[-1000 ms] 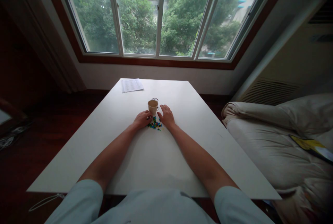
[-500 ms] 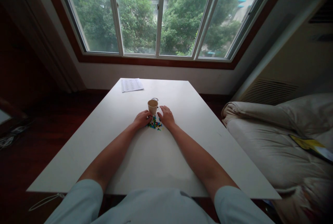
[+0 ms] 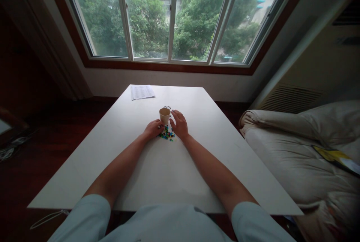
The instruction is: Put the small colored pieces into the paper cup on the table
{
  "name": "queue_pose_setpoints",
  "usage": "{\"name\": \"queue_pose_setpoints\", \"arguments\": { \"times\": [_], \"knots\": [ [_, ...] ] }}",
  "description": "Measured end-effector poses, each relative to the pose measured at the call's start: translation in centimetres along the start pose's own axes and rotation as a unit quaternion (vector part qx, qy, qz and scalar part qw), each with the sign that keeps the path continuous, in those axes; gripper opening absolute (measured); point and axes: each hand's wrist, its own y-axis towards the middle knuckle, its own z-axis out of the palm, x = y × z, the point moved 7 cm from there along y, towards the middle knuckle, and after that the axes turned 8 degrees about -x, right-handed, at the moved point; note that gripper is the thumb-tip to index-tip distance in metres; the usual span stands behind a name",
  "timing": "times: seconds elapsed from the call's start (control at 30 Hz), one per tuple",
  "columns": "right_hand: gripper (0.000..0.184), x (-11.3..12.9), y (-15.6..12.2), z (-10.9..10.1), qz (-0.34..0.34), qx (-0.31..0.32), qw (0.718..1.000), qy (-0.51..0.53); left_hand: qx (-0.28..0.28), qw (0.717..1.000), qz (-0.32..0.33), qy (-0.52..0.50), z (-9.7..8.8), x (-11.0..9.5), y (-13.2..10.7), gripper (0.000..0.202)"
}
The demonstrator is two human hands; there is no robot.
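Across the worktop [image 3: 165, 182], I have small bits [image 3: 168, 134] spread just before the cup [image 3: 164, 117], within reach of both sides. My left grip [image 3: 153, 128] is curled at their edge by the cup's base, perhaps to steady it; whether it pinches anything I cannot tell. My right grip [image 3: 180, 124] is loosely spread beside the cup, seemingly holding nothing. Upright, the cup stands between them; papers [image 3: 142, 92] lie well beyond, out of the way.

On the worktop [image 3: 163, 182], the cup [image 3: 164, 117] stands between the left hand [image 3: 153, 129] and the right hand [image 3: 180, 124], small pieces [image 3: 166, 134] scattered before it and a thin loop [image 3: 167, 106] behind. Paper sheets [image 3: 142, 92] lie at the far left corner. Beyond the worktop is the window [image 3: 170, 17]; right of the worktop, the sofa [image 3: 284, 152].
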Motion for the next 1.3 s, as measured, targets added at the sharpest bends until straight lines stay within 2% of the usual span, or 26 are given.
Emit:
{"name": "queue_pose_setpoints", "arguments": {
  "times": [0.17,0.37,0.5,0.6,0.73,0.83,0.97,1.3],
  "knots": [
    [0.051,1.4,-0.1,0.4,-0.05,0.025,0.998,0.014,-0.006,1.0,0.01,-0.003,0.0,0.0,-0.1,0.02],
    [0.053,0.7,-0.4,1.7,-0.06,0.047,0.997,0.013,-0.011,1.0,0.021,0.005,0.0,-0.2,0.0,0.018],
    [0.051,0.6,-0.4,1.5,-0.063,0.03,0.997,0.023,-0.007,1.0,0.014,0.01,0.1,-0.1,0.0,0.018],
    [0.046,0.8,-0.3,0.7,-0.051,0.001,0.998,0.031,-0.006,1.0,0.009,0.011,0.1,0.0,-0.1,0.019],
    [0.034,0.3,-0.3,0.0,-0.002,-0.017,1.0,0.014,-0.005,1.0,0.004,0.007,0.0,0.1,-0.1,0.02],
    [0.027,-0.4,-0.4,0.4,0.024,0.024,0.999,-0.02,0.002,1.0,0.008,-0.006,-0.1,0.0,-0.2,0.019],
    [0.026,-1.0,-0.7,1.0,0.042,0.083,0.994,-0.064,0.012,1.0,0.011,-0.02,0.0,-0.1,-0.2,0.019],
    [0.027,-1.5,-1.2,2.0,0.061,0.142,0.982,-0.108,0.002,1.0,0.006,-0.013,0.5,0.6,0.0,0.022]
  ]
}}
